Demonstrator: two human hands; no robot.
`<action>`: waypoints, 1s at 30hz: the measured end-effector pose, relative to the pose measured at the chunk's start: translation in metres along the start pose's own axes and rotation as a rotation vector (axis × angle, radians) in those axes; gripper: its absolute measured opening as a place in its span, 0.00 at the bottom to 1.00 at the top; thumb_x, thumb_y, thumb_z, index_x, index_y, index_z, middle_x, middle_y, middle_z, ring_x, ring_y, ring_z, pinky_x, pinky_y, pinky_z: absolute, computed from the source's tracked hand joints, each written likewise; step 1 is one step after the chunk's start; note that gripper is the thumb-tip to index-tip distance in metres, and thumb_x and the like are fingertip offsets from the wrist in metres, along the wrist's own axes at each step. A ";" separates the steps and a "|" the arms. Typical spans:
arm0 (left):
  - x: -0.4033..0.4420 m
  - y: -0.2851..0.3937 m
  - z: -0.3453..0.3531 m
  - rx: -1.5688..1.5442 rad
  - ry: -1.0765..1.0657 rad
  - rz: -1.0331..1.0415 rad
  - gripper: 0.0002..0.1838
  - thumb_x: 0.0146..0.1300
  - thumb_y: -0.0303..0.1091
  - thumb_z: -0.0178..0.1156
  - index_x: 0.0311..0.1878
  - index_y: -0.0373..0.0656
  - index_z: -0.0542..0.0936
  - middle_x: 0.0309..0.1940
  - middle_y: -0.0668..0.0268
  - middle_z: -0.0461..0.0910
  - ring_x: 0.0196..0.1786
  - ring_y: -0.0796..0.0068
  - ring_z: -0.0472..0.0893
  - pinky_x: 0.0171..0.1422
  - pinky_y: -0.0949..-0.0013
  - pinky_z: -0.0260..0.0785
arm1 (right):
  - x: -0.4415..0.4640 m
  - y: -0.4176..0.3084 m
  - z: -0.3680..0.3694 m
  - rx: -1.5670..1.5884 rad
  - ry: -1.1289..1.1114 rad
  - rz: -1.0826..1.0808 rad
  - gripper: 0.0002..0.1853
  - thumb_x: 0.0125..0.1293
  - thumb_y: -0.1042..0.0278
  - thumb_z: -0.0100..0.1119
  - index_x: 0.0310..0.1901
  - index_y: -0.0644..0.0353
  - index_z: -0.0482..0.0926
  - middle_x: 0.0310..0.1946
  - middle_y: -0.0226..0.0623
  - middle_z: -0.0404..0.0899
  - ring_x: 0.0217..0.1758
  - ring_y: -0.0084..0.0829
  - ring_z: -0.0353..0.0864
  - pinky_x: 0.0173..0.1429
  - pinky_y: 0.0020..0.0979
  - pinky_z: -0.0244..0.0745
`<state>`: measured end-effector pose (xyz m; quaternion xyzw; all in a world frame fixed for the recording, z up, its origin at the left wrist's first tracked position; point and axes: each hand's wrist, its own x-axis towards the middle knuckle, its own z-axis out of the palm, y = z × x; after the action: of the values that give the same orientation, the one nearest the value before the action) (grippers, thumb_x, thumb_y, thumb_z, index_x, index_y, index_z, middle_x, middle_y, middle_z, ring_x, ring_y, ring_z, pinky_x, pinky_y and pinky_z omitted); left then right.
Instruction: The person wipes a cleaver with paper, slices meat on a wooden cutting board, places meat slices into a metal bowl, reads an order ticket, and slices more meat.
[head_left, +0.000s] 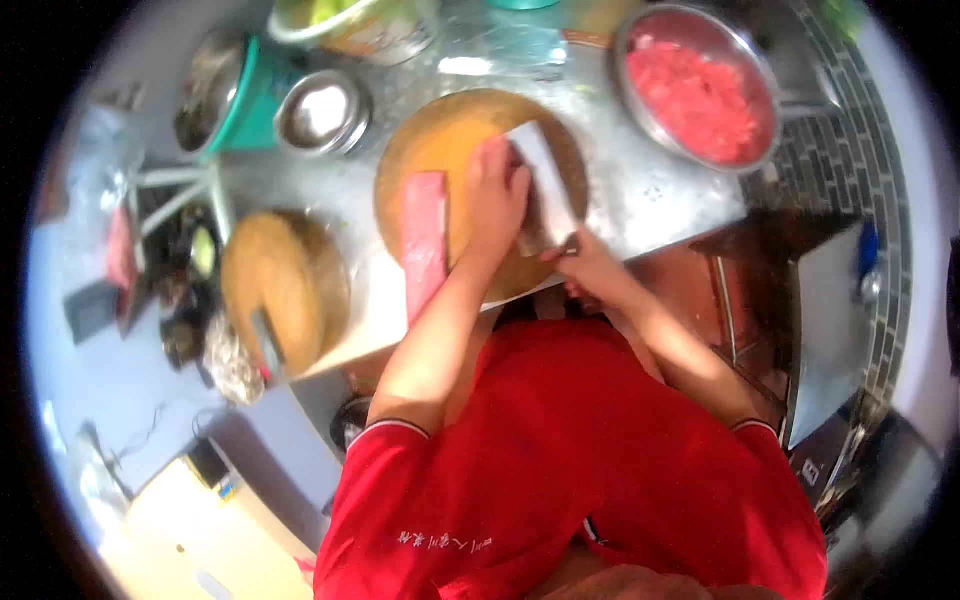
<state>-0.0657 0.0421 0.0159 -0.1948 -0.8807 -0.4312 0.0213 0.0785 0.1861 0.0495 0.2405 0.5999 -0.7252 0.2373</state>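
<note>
My right hand (590, 270) is closed around the handle of a cleaver (545, 180). Its broad, pale blade lies over the right part of a round wooden cutting board (400, 150). Close against the blade's left side, my left hand (495, 195) presses down with its fingers drawn together and bent. Whatever is under those fingers is hidden and blurred. A long strip of raw pink meat (425, 235) rests on the board left of that hand, its near end reaching past the board's edge beside my left forearm.
A metal bowl of cut red meat (695, 95) stands at the back right of the metal table (650, 190). Stacked steel bowls (322, 112) and a green bucket (240, 100) are at the back left. Another round board (265, 280) with a dark-bladed tool (267, 340) is on the left.
</note>
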 end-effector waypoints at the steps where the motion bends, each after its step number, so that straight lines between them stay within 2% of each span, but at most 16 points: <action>1: 0.000 -0.005 0.009 -0.007 0.025 0.003 0.26 0.70 0.30 0.59 0.70 0.38 0.75 0.70 0.43 0.71 0.74 0.41 0.68 0.80 0.48 0.59 | 0.006 0.004 0.005 -0.009 -0.019 -0.010 0.30 0.65 0.80 0.57 0.69 0.62 0.63 0.51 0.40 0.83 0.24 0.25 0.78 0.25 0.29 0.77; 3: -0.002 -0.012 0.015 -0.013 0.078 0.006 0.26 0.72 0.29 0.57 0.72 0.37 0.74 0.71 0.42 0.70 0.75 0.42 0.67 0.81 0.48 0.59 | 0.007 0.001 0.014 -0.006 -0.028 -0.026 0.28 0.65 0.80 0.57 0.67 0.63 0.64 0.47 0.39 0.83 0.23 0.25 0.78 0.25 0.30 0.78; 5: -0.006 0.002 0.015 0.018 0.156 0.028 0.25 0.74 0.29 0.54 0.73 0.36 0.73 0.71 0.43 0.70 0.75 0.42 0.66 0.81 0.49 0.59 | -0.008 -0.014 0.012 -0.022 -0.071 -0.057 0.31 0.63 0.81 0.53 0.69 0.64 0.62 0.46 0.41 0.83 0.22 0.24 0.77 0.24 0.29 0.76; 9: 0.012 0.060 0.015 -0.084 0.203 0.163 0.24 0.79 0.30 0.50 0.75 0.37 0.71 0.74 0.46 0.68 0.77 0.45 0.64 0.82 0.52 0.56 | -0.053 -0.044 -0.002 -0.106 0.027 -0.107 0.21 0.63 0.80 0.53 0.59 0.65 0.67 0.41 0.38 0.83 0.20 0.25 0.77 0.23 0.29 0.75; 10: 0.021 0.087 0.017 -0.123 0.216 0.177 0.24 0.79 0.29 0.49 0.75 0.37 0.71 0.74 0.47 0.67 0.79 0.48 0.63 0.82 0.53 0.57 | -0.073 -0.058 -0.007 -0.069 0.113 -0.185 0.16 0.64 0.79 0.54 0.54 0.64 0.71 0.35 0.37 0.82 0.22 0.27 0.78 0.26 0.31 0.75; 13: 0.055 0.157 0.033 -0.330 0.278 0.318 0.23 0.79 0.29 0.49 0.74 0.37 0.72 0.74 0.48 0.67 0.78 0.50 0.65 0.82 0.53 0.58 | -0.115 -0.069 -0.040 -0.326 0.304 -0.361 0.13 0.67 0.71 0.58 0.50 0.63 0.71 0.36 0.48 0.85 0.34 0.48 0.87 0.41 0.42 0.81; 14: 0.068 0.178 0.039 -0.298 0.314 0.395 0.23 0.79 0.28 0.50 0.74 0.37 0.72 0.73 0.49 0.69 0.77 0.53 0.67 0.82 0.55 0.59 | -0.131 -0.073 -0.049 -0.330 0.404 -0.365 0.12 0.67 0.72 0.59 0.50 0.63 0.73 0.42 0.51 0.87 0.46 0.54 0.88 0.50 0.45 0.82; 15: 0.078 0.202 0.047 -0.368 0.286 0.343 0.23 0.80 0.33 0.51 0.74 0.37 0.73 0.72 0.49 0.70 0.77 0.52 0.67 0.83 0.54 0.58 | -0.147 -0.075 -0.058 -0.315 0.501 -0.406 0.12 0.66 0.72 0.59 0.50 0.63 0.74 0.42 0.51 0.87 0.46 0.53 0.88 0.51 0.44 0.82; 17: 0.105 0.217 0.081 -0.334 0.193 0.459 0.25 0.81 0.40 0.50 0.75 0.38 0.72 0.73 0.49 0.69 0.79 0.52 0.65 0.85 0.55 0.54 | -0.173 -0.071 -0.077 -0.285 0.690 -0.485 0.12 0.66 0.72 0.61 0.50 0.63 0.75 0.42 0.50 0.87 0.47 0.51 0.89 0.52 0.43 0.82; 19: 0.126 0.218 0.134 -0.467 -0.065 0.359 0.28 0.82 0.45 0.49 0.76 0.38 0.71 0.75 0.49 0.68 0.81 0.52 0.63 0.86 0.56 0.50 | -0.188 -0.052 -0.102 -0.176 0.833 -0.530 0.12 0.65 0.75 0.61 0.50 0.62 0.77 0.42 0.45 0.88 0.46 0.42 0.89 0.52 0.38 0.81; 20: 0.133 0.218 0.143 -0.475 -0.184 0.308 0.28 0.83 0.48 0.49 0.78 0.45 0.70 0.80 0.46 0.59 0.84 0.48 0.57 0.87 0.54 0.47 | -0.196 -0.044 -0.113 -0.131 0.908 -0.559 0.12 0.65 0.77 0.62 0.50 0.62 0.77 0.41 0.42 0.88 0.46 0.36 0.89 0.52 0.36 0.81; 21: 0.135 0.222 0.143 -0.457 -0.169 0.332 0.28 0.83 0.48 0.49 0.78 0.46 0.70 0.80 0.47 0.60 0.84 0.49 0.57 0.87 0.54 0.48 | -0.203 -0.039 -0.121 -0.068 0.930 -0.603 0.11 0.65 0.80 0.60 0.48 0.62 0.76 0.40 0.38 0.88 0.38 0.28 0.87 0.43 0.33 0.81; 23: 0.136 0.216 0.135 -0.418 -0.144 0.361 0.27 0.82 0.48 0.50 0.77 0.46 0.71 0.79 0.47 0.61 0.83 0.49 0.59 0.86 0.54 0.49 | -0.220 -0.035 -0.134 0.088 0.918 -0.492 0.10 0.66 0.81 0.59 0.47 0.62 0.73 0.39 0.36 0.85 0.28 0.24 0.82 0.31 0.29 0.77; 25: 0.127 0.204 0.104 -0.354 -0.062 0.357 0.23 0.81 0.44 0.52 0.70 0.42 0.77 0.72 0.49 0.70 0.77 0.51 0.68 0.82 0.55 0.57 | -0.223 -0.017 -0.147 0.095 0.895 -0.470 0.10 0.67 0.81 0.59 0.47 0.62 0.72 0.38 0.35 0.84 0.25 0.22 0.78 0.26 0.28 0.74; 27: 0.119 0.162 0.070 -0.241 0.005 0.222 0.21 0.79 0.41 0.54 0.66 0.39 0.80 0.66 0.51 0.76 0.72 0.54 0.73 0.79 0.57 0.61 | -0.215 -0.008 -0.153 0.112 0.837 -0.452 0.10 0.67 0.81 0.59 0.47 0.63 0.71 0.37 0.35 0.83 0.23 0.22 0.77 0.24 0.28 0.73; 30: 0.091 0.093 0.005 -0.289 0.177 0.021 0.18 0.77 0.37 0.60 0.64 0.38 0.81 0.60 0.56 0.80 0.64 0.63 0.78 0.72 0.62 0.67 | -0.191 -0.003 -0.145 0.101 0.687 -0.405 0.08 0.70 0.77 0.58 0.47 0.62 0.71 0.33 0.36 0.81 0.22 0.25 0.78 0.25 0.30 0.74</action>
<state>-0.1154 0.1269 0.1018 -0.1662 -0.8023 -0.5684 0.0749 0.2335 0.3400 0.1494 0.3572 0.6433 -0.6632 -0.1367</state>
